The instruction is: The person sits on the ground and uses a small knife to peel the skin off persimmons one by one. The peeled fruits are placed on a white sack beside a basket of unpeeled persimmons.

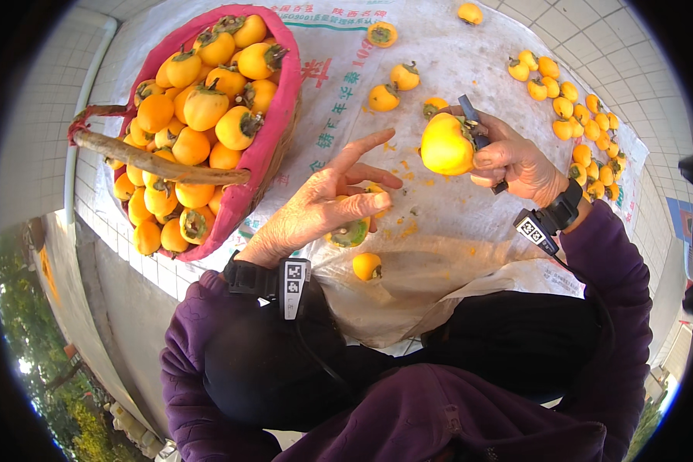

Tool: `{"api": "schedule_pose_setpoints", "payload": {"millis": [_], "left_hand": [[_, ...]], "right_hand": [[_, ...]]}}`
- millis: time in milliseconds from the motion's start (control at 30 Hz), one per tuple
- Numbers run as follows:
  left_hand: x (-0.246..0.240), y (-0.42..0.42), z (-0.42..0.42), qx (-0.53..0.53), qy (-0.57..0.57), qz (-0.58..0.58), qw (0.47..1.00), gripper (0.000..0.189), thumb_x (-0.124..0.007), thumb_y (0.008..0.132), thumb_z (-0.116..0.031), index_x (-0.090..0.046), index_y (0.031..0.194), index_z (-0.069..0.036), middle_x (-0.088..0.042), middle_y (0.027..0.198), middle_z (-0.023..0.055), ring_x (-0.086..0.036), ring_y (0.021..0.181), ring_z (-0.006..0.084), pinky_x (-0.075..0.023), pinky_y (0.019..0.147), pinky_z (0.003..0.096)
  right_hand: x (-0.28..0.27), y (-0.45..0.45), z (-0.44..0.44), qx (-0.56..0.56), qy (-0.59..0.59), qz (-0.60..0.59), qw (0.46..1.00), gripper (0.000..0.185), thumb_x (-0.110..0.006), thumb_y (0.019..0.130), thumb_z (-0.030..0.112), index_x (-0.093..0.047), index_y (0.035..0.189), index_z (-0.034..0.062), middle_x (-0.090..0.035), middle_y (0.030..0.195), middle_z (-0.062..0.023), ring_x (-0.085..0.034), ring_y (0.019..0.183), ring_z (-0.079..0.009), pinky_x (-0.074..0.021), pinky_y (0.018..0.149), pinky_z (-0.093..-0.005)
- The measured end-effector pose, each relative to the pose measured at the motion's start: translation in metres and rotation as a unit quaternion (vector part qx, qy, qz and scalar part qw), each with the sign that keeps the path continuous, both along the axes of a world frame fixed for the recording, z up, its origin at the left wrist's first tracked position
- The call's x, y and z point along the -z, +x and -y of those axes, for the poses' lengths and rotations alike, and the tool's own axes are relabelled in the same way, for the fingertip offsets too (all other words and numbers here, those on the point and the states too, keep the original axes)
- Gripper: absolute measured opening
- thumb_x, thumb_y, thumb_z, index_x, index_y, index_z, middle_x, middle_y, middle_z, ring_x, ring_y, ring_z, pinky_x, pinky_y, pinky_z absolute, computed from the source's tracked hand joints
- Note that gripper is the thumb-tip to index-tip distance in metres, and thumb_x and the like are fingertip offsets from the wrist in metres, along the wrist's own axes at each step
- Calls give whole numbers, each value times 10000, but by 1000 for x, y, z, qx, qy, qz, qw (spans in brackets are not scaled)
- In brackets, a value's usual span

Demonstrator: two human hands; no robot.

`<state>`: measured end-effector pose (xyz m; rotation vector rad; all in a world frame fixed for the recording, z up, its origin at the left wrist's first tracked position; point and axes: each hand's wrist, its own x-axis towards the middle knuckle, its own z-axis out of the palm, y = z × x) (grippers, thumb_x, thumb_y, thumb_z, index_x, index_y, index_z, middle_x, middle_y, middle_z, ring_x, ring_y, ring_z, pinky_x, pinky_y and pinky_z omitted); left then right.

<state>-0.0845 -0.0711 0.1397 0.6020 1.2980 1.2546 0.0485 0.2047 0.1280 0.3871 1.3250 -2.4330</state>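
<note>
My right hand grips a yellow-orange persimmon by its calyx side, together with a dark flat-bladed tool. The tool looks like a knife or peeler; my fingers cover most of it. To the left, my left hand has its fingers spread, the index finger pointing toward the held fruit. Under its thumb is another persimmon with a green calyx, partly hidden, and I see no grip on it. A smaller persimmon lies nearer my knees.
A wicker basket with a pink cloth rim and wooden handle, heaped with persimmons, stands at left. Scattered persimmons and orange scraps lie on the white printed sheet. Several more persimmons are grouped at right. Tiled floor surrounds the sheet.
</note>
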Motion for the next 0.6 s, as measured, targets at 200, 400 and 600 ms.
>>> {"api": "schedule_pose_setpoints", "payload": {"millis": [200,400,600], "left_hand": [[1,2,9,-43,32,-57,997,1020,-832,851,-278,-165,1603,-103,-594,1298,170,-660,918,153,-533,822,309],[7,4,12,-87,99,-15,991,913,-825,859,-276,-270,1542,-32,-589,1248,110,-606,1077,141,-547,807,304],[12,10,17,-60,133,87,986,642,-499,1017,-556,-445,1423,-62,-657,1162,123,-677,860,195,-566,737,309]], "right_hand": [[-22,-28,52,-40,164,5,986,733,-831,818,366,-467,1380,66,-499,893,71,-313,573,-1,-245,492,-183],[-41,-38,75,-86,258,-112,956,488,-766,902,340,-605,1238,24,-659,973,-13,-558,804,-67,-445,686,-230],[-48,-40,79,-104,327,-108,933,504,-725,927,432,-651,1174,-1,-678,970,-32,-594,888,-91,-476,790,-258]]}}
